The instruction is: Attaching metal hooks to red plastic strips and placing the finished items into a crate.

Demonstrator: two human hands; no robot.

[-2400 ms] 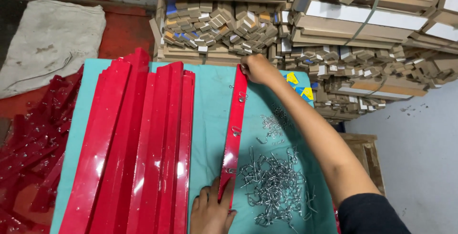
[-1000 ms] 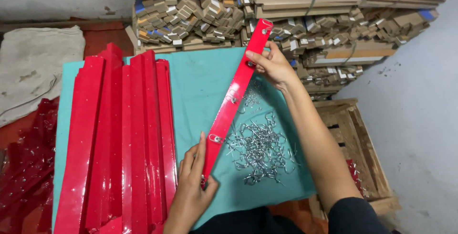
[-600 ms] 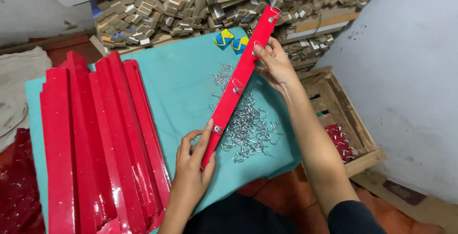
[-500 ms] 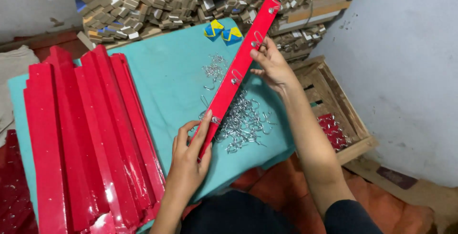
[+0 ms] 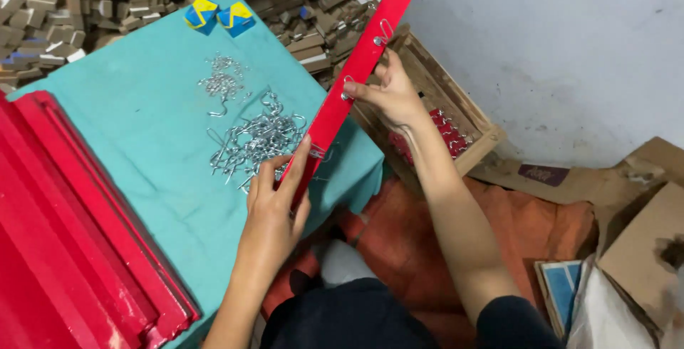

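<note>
red strip [image 5: 354, 78] is now lifted off the teal cloth [image 5: 142, 149] and swung right, toward the wooden crate [image 5: 456, 117]. left hand [image 5: 274, 203] pinches its near end, right hand [image 5: 388, 92] grips mid-strip. 4 hooks fitted; loose hooks [image 5: 249, 142] stay behind.

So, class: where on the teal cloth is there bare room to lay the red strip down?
Bare cloth lies between the stacked red strips and the hook pile, and nearer, below that pile. The hook pile and the blue-yellow blocks crowd the right and far side.
</note>
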